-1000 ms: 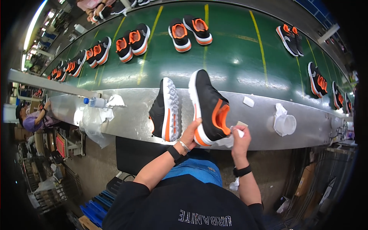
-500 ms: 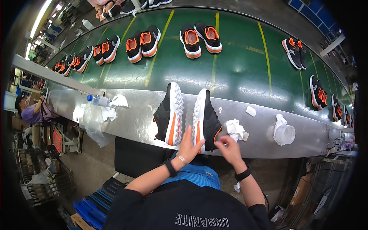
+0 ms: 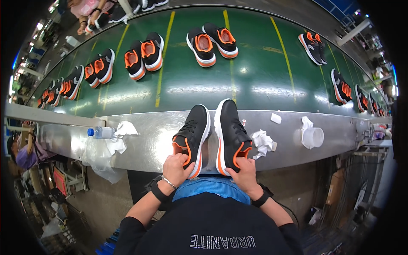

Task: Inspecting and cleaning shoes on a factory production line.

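Observation:
Two black sneakers with orange linings and white-and-orange soles stand side by side at the steel table's near edge, toes pointing away from me. My left hand (image 3: 177, 168) grips the heel of the left sneaker (image 3: 192, 131), its fingers curled over the orange collar and its thumb by the sole. The right sneaker (image 3: 231, 131) is held the same way by my right hand (image 3: 244, 172), fingers inside the opening. Both shoes lean a little, their inner soles facing each other. Some fingertips are hidden inside the collars.
Beyond the steel table (image 3: 157, 127), a green conveyor belt (image 3: 178, 91) carries several pairs of similar sneakers (image 3: 202, 46). A blue-capped bottle (image 3: 102, 132) lies left beside a plastic bag (image 3: 98, 155). Crumpled white paper (image 3: 262, 142) and a clear cup (image 3: 313, 137) are right. Another person (image 3: 91, 8) works across the belt.
Both sneakers have turned from soles facing inward to more upright, openings now visible. My hands have moved from beside the shoes to gripping their heels. The belt's shoes appear shifted left.

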Tool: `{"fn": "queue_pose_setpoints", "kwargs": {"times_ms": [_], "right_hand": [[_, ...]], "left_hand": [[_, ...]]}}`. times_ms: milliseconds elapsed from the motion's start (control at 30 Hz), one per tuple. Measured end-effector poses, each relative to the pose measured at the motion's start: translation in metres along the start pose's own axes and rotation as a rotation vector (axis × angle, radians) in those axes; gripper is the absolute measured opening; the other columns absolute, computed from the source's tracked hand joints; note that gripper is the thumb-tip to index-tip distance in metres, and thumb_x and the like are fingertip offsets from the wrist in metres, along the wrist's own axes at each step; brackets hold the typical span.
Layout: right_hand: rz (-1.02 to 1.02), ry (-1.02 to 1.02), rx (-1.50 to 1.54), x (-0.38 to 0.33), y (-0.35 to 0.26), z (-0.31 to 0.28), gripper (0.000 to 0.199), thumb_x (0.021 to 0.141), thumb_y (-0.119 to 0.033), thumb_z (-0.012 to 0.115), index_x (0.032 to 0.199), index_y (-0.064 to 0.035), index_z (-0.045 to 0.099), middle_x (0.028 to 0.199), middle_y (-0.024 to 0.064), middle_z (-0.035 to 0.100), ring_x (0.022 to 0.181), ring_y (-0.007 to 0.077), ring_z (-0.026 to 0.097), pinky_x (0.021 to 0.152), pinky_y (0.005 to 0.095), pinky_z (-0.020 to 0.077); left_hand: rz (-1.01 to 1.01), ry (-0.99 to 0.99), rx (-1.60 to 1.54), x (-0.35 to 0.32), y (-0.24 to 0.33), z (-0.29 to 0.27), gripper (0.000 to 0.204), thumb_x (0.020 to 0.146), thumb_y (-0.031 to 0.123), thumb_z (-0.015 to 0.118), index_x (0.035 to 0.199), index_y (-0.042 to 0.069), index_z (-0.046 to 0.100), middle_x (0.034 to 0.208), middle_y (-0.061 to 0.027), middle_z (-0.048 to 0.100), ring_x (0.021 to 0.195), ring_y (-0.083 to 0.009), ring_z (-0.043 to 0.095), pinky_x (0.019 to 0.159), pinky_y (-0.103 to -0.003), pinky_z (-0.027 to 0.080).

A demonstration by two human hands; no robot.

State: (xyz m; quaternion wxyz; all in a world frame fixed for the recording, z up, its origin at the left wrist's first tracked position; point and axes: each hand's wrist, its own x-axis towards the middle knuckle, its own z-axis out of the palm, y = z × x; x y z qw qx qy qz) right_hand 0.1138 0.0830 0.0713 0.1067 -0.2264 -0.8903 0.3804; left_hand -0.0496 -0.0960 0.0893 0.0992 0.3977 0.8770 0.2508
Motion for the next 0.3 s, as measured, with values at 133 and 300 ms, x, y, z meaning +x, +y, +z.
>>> {"fn": "queue_pose_setpoints", "kwargs": {"times_ms": [133, 300], "right_hand": [[-0.038, -0.189, -0.323, 0.017, -0.021, 0.028, 0.032, 0.064, -0.015, 0.07, 0.09, -0.0038, 0.053, 0.078, 0.0084, 0.053, 0.079, 0.0259, 0.052, 0.076, 0.0358, 0.0328], [-0.016, 0.195, 0.037, 0.027, -0.012, 0.003, 0.046, 0.066, -0.015, 0.07, 0.107, -0.0084, 0.05, 0.091, 0.0113, 0.054, 0.088, 0.0256, 0.051, 0.09, 0.0402, 0.0287]], "left_hand": [[0.288, -0.211, 0.277, 0.006, 0.001, 0.026, 0.018, 0.065, 0.017, 0.068, 0.074, 0.007, 0.055, 0.074, -0.0093, 0.057, 0.071, -0.0278, 0.056, 0.064, -0.035, 0.043], [-0.151, 0.022, -0.365, 0.0, -0.023, 0.005, 0.028, 0.064, 0.015, 0.07, 0.085, 0.006, 0.054, 0.085, -0.0132, 0.057, 0.078, -0.0242, 0.058, 0.067, -0.036, 0.045]]}}
